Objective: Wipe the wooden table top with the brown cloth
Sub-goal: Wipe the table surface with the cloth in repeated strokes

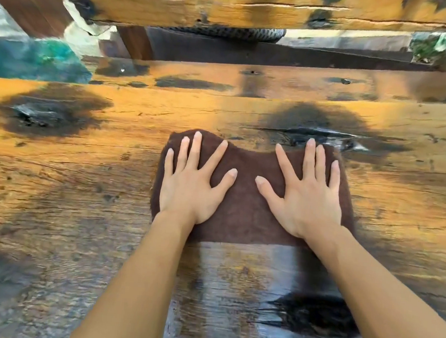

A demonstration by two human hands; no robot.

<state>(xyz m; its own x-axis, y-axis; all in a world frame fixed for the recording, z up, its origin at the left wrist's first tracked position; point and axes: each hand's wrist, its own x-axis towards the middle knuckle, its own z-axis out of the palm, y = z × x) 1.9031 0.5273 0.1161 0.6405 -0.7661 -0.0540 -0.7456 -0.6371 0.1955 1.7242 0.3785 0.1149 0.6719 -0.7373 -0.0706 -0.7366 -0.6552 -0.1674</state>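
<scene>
A brown cloth point(245, 199) lies flat on the wooden table top point(70, 184), near the middle of the view. My left hand point(193, 182) presses on the cloth's left half with fingers spread and straight. On its right half my right hand point(307, 193) presses the same way, palm down. Both forearms reach in from the bottom edge. The table is rough, knotted planks with dark patches, and a darker wet-looking streak point(234, 288) runs from the cloth back toward me.
Beyond the table's far edge stands a wooden bench point(249, 78) with a thick plank backrest point(254, 10). A teal object point(34, 60) shows at the far left. A dark knot point(317, 318) marks the plank near my right forearm.
</scene>
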